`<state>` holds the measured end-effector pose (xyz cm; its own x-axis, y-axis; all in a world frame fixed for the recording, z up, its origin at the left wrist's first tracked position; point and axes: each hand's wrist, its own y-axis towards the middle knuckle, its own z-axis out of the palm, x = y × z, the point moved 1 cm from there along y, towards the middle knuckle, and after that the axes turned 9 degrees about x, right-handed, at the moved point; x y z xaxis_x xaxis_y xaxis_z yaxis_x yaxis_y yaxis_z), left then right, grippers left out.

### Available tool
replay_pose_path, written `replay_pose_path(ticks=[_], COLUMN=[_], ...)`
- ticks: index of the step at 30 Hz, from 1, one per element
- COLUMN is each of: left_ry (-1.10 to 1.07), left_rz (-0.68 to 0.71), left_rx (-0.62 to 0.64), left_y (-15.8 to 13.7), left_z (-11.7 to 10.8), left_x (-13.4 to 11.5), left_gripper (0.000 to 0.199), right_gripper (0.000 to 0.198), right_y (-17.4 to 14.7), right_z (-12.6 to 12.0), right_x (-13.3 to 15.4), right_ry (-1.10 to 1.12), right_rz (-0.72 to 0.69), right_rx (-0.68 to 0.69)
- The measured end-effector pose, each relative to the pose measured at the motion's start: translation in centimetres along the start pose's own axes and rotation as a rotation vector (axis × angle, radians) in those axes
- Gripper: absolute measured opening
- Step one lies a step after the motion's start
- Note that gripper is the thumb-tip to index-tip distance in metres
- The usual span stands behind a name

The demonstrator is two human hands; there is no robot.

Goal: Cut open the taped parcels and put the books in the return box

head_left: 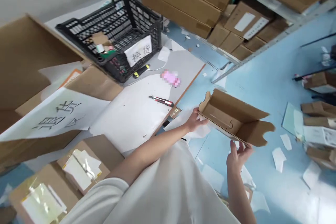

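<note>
An opened brown cardboard box (231, 113) is held up over the floor to the right of the table, its inside facing me and looking bare. My left hand (195, 120) grips its left end, thumb and fingers on the edge. Under the lower right side, my right hand (238, 155) has its fingers against the cardboard. On the white tabletop (131, 112) lies a red and black utility knife (161, 100), left of the box. Behind it are a pink blurred item (170, 77) and a yellow and black cutter (141, 71).
A black plastic crate (157, 35) with a paper label stands at the table's back. A large open carton (99, 82) is at left, with taped boxes (81, 164) below it. Metal shelving (262, 54) holds cartons. Paper scraps (278, 159) litter the blue floor.
</note>
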<state>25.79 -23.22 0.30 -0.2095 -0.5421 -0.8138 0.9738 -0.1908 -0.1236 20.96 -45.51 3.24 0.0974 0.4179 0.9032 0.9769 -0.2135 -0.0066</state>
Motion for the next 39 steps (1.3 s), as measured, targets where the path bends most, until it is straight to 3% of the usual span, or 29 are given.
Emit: replay_pose_path(ticks=[3,5,7,9,11,13,15,17,21,23,26,29,31,33,35,37,39], left_ry=[0.102,0.25,0.34,0.353,0.421,0.632,0.924,1.144,1.276,1.213,0.944,0.398,-0.071,-0.493,-0.745,-0.821,-0.794], left_rz=[-0.346,-0.501,-0.537,-0.519,-0.495,-0.437,-0.355,-0.312,-0.43,-0.473,-0.392,-0.175,-0.042,0.096,0.268,0.444,0.578], left_rx=[0.08,0.114,0.113,0.12,0.144,0.179,0.18,0.067,-0.462,-0.754,-1.223,-1.641,-1.82,-1.846,-1.764,-1.669,-1.616], left_y=[1.5,2.2,2.8,3.3,3.1,1.9,-0.5,-4.5,-16.5,-23.3,-32.0,-37.1,-38.4,-38.7,-38.5,-38.1,-37.7], left_z=[-0.9,-2.2,-3.2,-3.6,-3.7,-4.1,-5.5,-7.8,-12.1,-12.4,-10.1,-6.4,-4.6,-4.0,-4.5,-5.6,-6.5], left_x=[3.7,4.6,4.4,3.5,1.8,-0.7,-3.7,-6.6,-10.1,-10.1,-7.6,-3.4,-0.8,0.8,1.1,0.5,-0.4], left_gripper=[0.077,0.088,0.096,0.091,0.081,0.07,0.06,0.053,0.053,0.052,0.053,0.051,0.05,0.052,0.055,0.058,0.059], right_gripper=[0.05,0.049,0.049,0.05,0.05,0.049,0.047,0.047,0.048,0.049,0.046,0.047,0.05,0.058,0.065,0.065,0.058], right_y=[-0.9,-1.0,-0.8,0.0,1.1,2.5,4.1,5.8,8.5,8.6,5.4,-2.1,-8.7,-15.2,-20.9,-24.9,-26.7], right_z=[-0.7,-0.1,0.7,1.7,3.0,4.7,6.6,8.9,15.7,20.6,28.9,36.4,40.4,43.5,45.6,46.8,47.3], right_x=[-3.7,-5.6,-6.8,-7.3,-7.1,-6.4,-5.1,-3.5,0.5,3.2,8.0,13.3,16.2,18.1,18.9,18.8,18.3], right_ry=[0.005,-0.031,-0.096,-0.153,-0.206,-0.338,-0.587,-0.853,-1.118,-1.177,-1.234,-1.109,-0.953,-0.735,-0.517,-0.478,-0.496], right_rz=[0.129,0.238,0.315,0.353,0.366,0.322,0.214,0.079,-0.276,-0.496,-0.783,-1.039,-1.15,-1.179,-1.08,-0.938,-0.854], right_rx=[-0.056,0.007,0.036,0.104,0.293,0.6,0.887,1.067,1.226,1.305,1.478,1.719,1.876,2.018,2.127,2.132,2.092])
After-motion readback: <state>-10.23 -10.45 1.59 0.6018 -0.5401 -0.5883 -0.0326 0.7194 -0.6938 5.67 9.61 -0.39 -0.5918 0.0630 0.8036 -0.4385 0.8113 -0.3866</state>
